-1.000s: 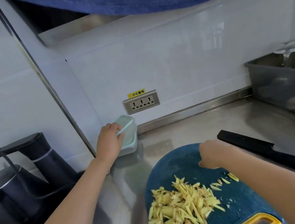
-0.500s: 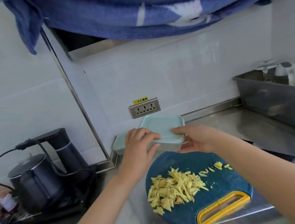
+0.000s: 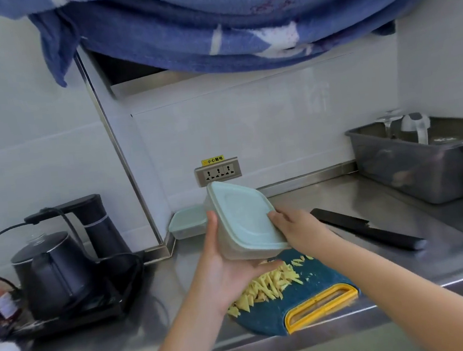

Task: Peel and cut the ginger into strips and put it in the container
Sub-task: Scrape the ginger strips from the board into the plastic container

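Container: the container (image 3: 234,250) is held in the air over the far end of the cutting board (image 3: 309,286), tilted so that its lid (image 3: 247,219) faces the person. The lid is on.
Left hand: the left hand (image 3: 229,270) carries the container from below, with the palm under the base and the thumb up along the left wall, so the fingers curl round it.
Right hand: the right hand (image 3: 300,232) lays its fingertips on the right edge of the lid. The thumb is hidden, so one cannot tell if it pinches the rim or only rests there.
Ginger: the ginger strips (image 3: 266,286) lie in a loose heap on the cutting board, near the front edge of the worktop (image 3: 446,226). None is in the container yet.
Handling of the container: it looks like thin plastic, light and a little flexible. A firm hold on the walls with one hand, and a lift at one corner of the lid with the other, should open it. Too hard a squeeze may bend the walls.
Handling of the ginger: the strips are small, moist and light. They probably stick to fingers, so scooping in bunches or sliding them off the board suits better than picking single pieces.
Nearby: a black knife (image 3: 366,232) lies on the worktop to the right of the board. A second container (image 3: 188,223) stands at the back edge, by the wall.
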